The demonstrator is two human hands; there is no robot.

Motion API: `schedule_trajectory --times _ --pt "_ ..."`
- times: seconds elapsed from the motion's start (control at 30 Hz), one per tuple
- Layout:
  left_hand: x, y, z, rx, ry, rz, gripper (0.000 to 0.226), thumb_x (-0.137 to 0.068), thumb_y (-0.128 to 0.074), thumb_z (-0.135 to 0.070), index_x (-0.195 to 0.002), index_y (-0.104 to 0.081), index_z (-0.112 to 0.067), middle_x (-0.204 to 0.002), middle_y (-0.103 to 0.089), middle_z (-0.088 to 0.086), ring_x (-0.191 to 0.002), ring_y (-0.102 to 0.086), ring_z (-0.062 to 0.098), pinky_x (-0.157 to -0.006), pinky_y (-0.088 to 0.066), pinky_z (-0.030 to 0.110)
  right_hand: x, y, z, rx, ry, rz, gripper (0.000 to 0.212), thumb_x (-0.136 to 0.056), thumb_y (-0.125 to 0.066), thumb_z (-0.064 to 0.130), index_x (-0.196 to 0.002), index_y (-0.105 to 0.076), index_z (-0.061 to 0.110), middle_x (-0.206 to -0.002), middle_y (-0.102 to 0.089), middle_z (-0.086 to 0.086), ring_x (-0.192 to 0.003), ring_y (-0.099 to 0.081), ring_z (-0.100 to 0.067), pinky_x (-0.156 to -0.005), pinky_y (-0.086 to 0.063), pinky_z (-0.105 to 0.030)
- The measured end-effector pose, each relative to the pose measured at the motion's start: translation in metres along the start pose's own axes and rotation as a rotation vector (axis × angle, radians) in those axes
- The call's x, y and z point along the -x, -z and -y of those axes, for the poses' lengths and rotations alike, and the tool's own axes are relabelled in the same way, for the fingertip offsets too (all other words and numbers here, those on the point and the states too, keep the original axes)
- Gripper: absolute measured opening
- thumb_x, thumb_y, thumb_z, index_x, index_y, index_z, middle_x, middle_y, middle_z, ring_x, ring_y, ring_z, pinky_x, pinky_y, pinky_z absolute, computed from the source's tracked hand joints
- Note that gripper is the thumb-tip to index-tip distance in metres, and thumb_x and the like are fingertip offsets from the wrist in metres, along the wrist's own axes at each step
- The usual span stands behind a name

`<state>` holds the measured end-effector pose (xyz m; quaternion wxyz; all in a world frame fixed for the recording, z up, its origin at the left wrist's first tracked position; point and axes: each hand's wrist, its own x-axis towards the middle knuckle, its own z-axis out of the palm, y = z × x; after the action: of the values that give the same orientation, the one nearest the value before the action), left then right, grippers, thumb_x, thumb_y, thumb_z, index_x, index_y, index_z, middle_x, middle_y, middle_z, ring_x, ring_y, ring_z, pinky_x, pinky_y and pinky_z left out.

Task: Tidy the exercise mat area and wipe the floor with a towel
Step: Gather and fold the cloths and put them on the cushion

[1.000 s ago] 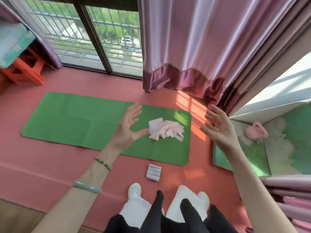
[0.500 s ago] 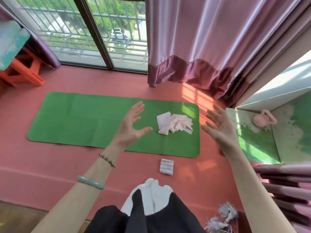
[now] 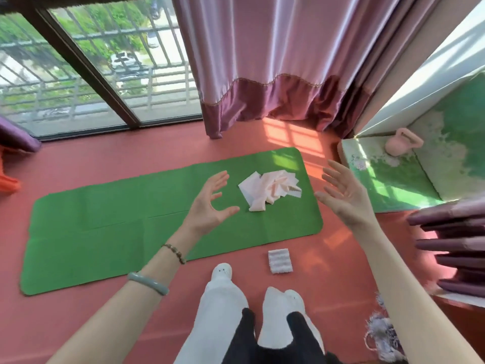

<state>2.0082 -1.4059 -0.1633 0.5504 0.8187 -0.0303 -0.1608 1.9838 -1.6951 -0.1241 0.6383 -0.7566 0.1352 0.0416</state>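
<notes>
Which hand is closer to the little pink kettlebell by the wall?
Right. The right hand hangs past the end of the green exercise mat, toward the small pink kettlebell; the left hand hangs over that mat, beyond the crumpled pale pink cloth.

Around the room's edges: window, curtain and stored items

A pink curtain (image 3: 275, 61) with a darker hem hangs top centre, beside a dark-framed window (image 3: 91, 74) showing a metal railing (image 3: 147, 82) outside. A pink kettlebell (image 3: 401, 145) sits on a green-and-white pad (image 3: 393, 185) at right, above a stack of purple folded pieces (image 3: 456, 245). Something orange (image 3: 8, 183) shows at the left edge.
</notes>
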Motion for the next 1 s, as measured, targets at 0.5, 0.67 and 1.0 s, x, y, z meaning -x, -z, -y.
schedule_trajectory --times 0.5,0.67,1.0 --pt "-0.174 -0.093 0.288 -0.257 0.149 0.150 0.077 -0.077 -0.073 -0.024 -0.141 -0.031 -0.018 -0.146 -0.038 -0.003 -0.133 -0.038 0.013 -0.111 -0.031 0.037 -0.130 -0.073 -0.269 0.123 -0.104 -0.101 0.059 -0.080 -0.067 -0.002 -0.124 -0.046 0.031 -0.115 -0.056 0.015 -0.113 -0.054 -0.005 -0.097 -0.044 -0.023" --pt "-0.242 -0.150 0.415 -0.283 0.135 0.144 0.075 -0.079 -0.072 -0.025 -0.142 -0.031 -0.019 -0.147 -0.037 -0.004 -0.133 -0.037 0.012 -0.111 -0.031 0.035 -0.207 -0.093 -0.411 0.181 -0.092 -0.097 0.054 -0.080 -0.067 -0.001 -0.123 -0.049 0.026 -0.121 -0.057 0.002 -0.114 -0.055 -0.012 -0.098 -0.044 -0.028" --pt "-0.340 -0.246 0.594 -0.389 0.033 0.228 0.075 -0.081 -0.067 -0.036 -0.143 -0.026 -0.025 -0.148 -0.030 -0.009 -0.136 -0.027 0.008 -0.110 -0.027 0.030 -0.328 -0.170 -0.638 0.380 -0.186 0.025 0.056 -0.079 -0.071 0.016 -0.131 -0.049 0.011 -0.122 -0.054 -0.005 -0.110 -0.052 -0.013 -0.100 -0.045 -0.035"
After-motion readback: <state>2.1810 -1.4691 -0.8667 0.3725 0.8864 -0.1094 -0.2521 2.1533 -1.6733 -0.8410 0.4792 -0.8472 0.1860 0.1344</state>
